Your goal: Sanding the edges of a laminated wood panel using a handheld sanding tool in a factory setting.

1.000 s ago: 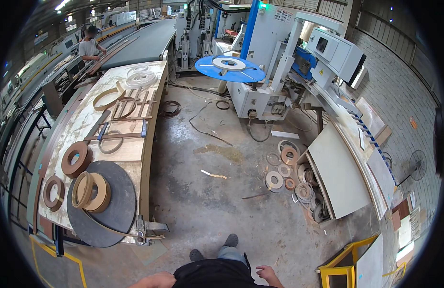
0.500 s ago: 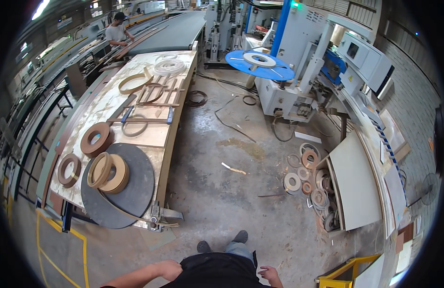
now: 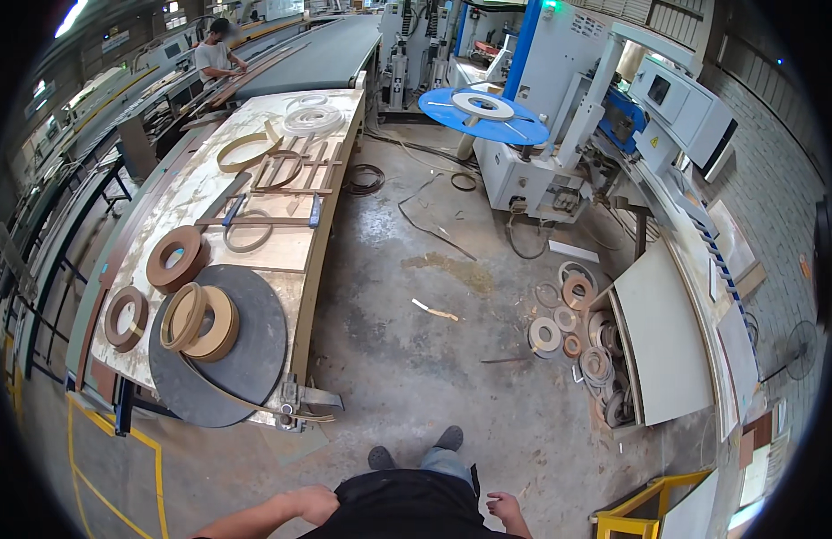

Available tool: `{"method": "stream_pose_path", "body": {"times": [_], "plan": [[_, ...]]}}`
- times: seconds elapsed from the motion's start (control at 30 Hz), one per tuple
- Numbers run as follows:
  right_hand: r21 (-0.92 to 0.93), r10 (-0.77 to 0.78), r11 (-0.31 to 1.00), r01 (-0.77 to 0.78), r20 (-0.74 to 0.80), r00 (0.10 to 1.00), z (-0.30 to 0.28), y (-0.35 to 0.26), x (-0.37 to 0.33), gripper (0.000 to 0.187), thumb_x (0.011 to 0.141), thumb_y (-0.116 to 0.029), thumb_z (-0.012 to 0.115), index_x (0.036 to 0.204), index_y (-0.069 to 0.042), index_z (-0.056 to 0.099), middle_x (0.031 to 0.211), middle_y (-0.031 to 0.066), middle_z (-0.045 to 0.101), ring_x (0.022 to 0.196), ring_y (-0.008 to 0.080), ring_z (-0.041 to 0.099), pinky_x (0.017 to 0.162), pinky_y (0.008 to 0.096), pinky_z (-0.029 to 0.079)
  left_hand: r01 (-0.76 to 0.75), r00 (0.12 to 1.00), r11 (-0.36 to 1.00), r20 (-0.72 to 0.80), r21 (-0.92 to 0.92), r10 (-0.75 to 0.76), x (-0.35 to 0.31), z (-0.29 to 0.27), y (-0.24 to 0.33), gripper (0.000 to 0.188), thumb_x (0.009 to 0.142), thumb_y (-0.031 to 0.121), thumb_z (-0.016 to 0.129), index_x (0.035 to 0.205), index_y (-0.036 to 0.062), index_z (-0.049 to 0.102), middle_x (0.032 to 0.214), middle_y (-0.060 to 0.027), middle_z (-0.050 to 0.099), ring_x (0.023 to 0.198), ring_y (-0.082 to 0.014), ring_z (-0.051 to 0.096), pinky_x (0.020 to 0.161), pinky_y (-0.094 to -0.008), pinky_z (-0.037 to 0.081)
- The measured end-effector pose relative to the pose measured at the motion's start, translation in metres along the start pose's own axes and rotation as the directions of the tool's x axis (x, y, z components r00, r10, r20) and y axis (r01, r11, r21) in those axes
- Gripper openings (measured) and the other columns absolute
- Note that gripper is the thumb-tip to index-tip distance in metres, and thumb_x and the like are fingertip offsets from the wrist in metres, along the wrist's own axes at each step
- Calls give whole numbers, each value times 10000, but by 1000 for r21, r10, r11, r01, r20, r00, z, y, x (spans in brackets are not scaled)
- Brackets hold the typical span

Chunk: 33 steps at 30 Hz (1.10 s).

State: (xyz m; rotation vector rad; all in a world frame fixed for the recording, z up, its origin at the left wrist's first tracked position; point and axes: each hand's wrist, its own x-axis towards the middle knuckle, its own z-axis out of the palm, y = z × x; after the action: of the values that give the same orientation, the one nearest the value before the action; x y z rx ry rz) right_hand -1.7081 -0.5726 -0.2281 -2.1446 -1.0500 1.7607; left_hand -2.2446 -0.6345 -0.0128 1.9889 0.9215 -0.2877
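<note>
My left hand [image 3: 316, 505] hangs beside the black shirt [image 3: 402, 503]; its back shows, and the fingers are turned out of sight against the cloth. On the other side of the shirt, my right hand [image 3: 503, 507] is open over the floor, with fingers apart and nothing in them. Neither hand touches the worktable [image 3: 281, 354], ahead on the left. Near its front corner lies a dark round disc [image 3: 259, 337] bearing tan edge-banding rolls [image 3: 220, 329]. Brown rolls [image 3: 180, 258] sit beside it. A metal clamp [image 3: 295, 395] grips the table corner, where loose strips stick out.
A blue reel [image 3: 488, 129] stands at a white machine [image 3: 533, 187] ahead right. Several banding rolls [image 3: 545, 334] lie on the floor near a leaning pale board [image 3: 665, 346]. A yellow frame [image 3: 633, 519] is at lower right. At far left, a person [image 3: 216, 58] handles long strips.
The view has shifted slightly, moving the surroundings a little left and up. The far person's head and arms have moved slightly. My hands stay almost in place.
</note>
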Motion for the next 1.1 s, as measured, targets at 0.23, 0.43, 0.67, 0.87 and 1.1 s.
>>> {"method": "stream_pose_path", "body": {"times": [0.23,0.43,0.67,0.87,1.1], "plan": [[-21,31,999,-32,-21,999,4,-11,-12,377,769,21,711,1140,-47,700,815,95,680,695,183,658,622,319,570,-16,999,1000,41,23,15,1,-4,-2,284,743,264,592,754,5,707,835,-221,689,855,-416,660,765,-492,532],[32,43,999,-43,1,999,0,-8,-7,352,770,28,701,1115,-38,703,794,94,679,679,183,656,606,320,561,-31,1000,1000,-1,1,31,3,-8,2,271,735,257,593,742,11,707,822,-225,687,842,-421,660,752,-496,534],[132,39,990,-42,28,999,-12,-19,9,331,779,60,657,1105,9,687,758,99,672,622,179,643,557,302,532,-26,1000,1000,-17,-4,26,6,-5,-1,257,736,237,585,748,9,702,830,-222,687,851,-418,658,752,-499,532],[82,28,996,-31,42,999,-16,-27,6,353,776,65,653,1122,4,683,767,112,680,638,184,654,562,311,539,1,1000,1000,-6,-2,-1,5,-12,8,244,737,225,587,755,11,703,837,-222,686,857,-420,656,752,-502,528],[13,48,999,-48,-3,999,-17,-20,4,355,782,35,670,1129,-40,692,819,115,707,680,199,676,599,321,565,-12,1000,1000,9,11,12,2,-19,11,244,739,231,598,758,10,701,846,-222,686,866,-421,654,754,-505,525]]}}
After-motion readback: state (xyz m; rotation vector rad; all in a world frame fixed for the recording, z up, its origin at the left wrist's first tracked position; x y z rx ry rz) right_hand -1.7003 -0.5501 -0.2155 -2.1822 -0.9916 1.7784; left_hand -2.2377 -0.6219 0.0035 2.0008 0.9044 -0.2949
